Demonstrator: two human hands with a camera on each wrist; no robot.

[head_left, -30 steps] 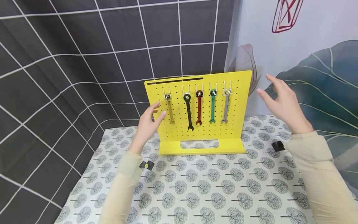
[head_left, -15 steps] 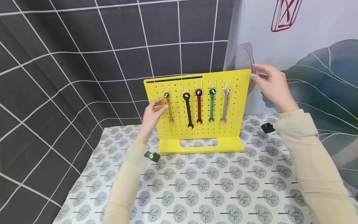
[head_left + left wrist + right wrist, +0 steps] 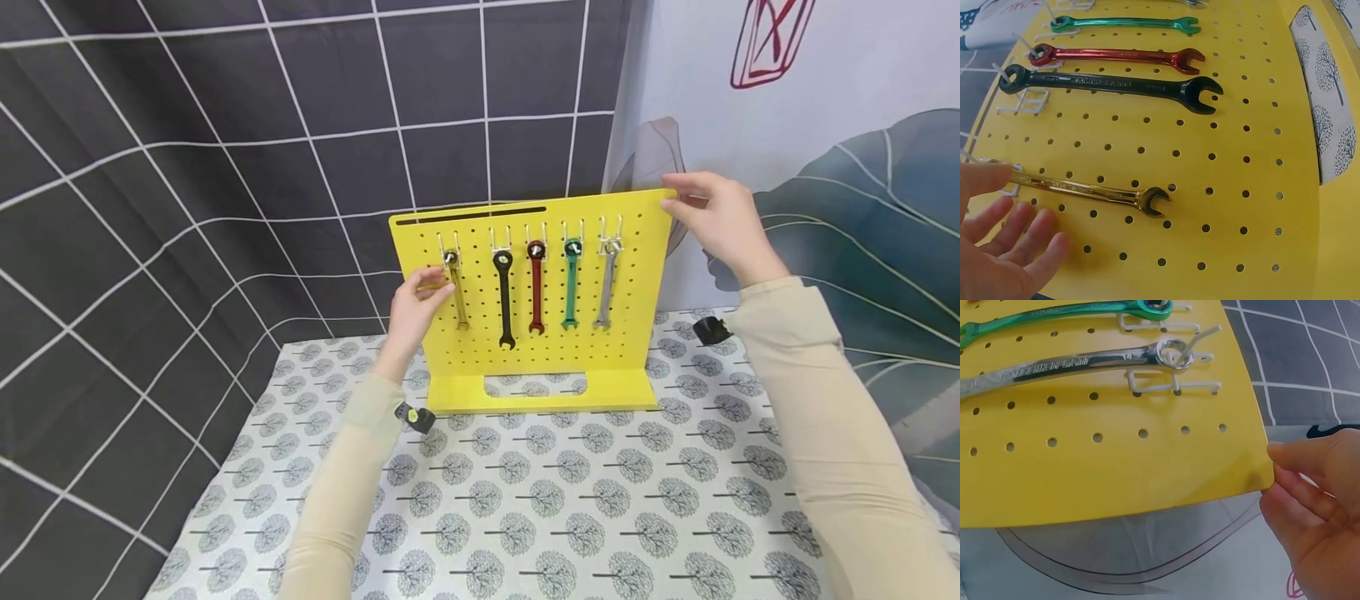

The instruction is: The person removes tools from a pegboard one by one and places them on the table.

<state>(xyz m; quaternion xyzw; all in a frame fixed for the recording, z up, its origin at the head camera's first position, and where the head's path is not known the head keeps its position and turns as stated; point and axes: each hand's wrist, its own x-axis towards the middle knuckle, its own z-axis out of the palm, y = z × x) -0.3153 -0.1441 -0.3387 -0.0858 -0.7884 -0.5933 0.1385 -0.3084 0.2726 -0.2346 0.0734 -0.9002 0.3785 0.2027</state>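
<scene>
Upright on the table stands a yellow pegboard [image 3: 540, 358] with several combination wrenches on white hooks. My right hand [image 3: 716, 218] grips its top right corner, thumb and fingers at the edge in the right wrist view. My left hand [image 3: 418, 310] is at the board's left side, beside the gold wrench [image 3: 1085, 189]; one fingertip overlaps that wrench's upper end in the left wrist view, while the other fingers are loosely bent. To its right hang a black wrench [image 3: 505, 300], a red wrench [image 3: 536, 287], a green wrench [image 3: 572, 287] and a silver wrench [image 3: 1079, 364].
The table [image 3: 517, 500] wears a white cloth printed with grey trees. Behind the board hangs a dark curtain [image 3: 300, 83] with a white grid, and a pale patterned sheet [image 3: 697, 75] covers the right side.
My right hand has come in from the right onto the board's corner. My left hand has moved slightly right, toward the gold wrench. The black wrench hangs straighter.
</scene>
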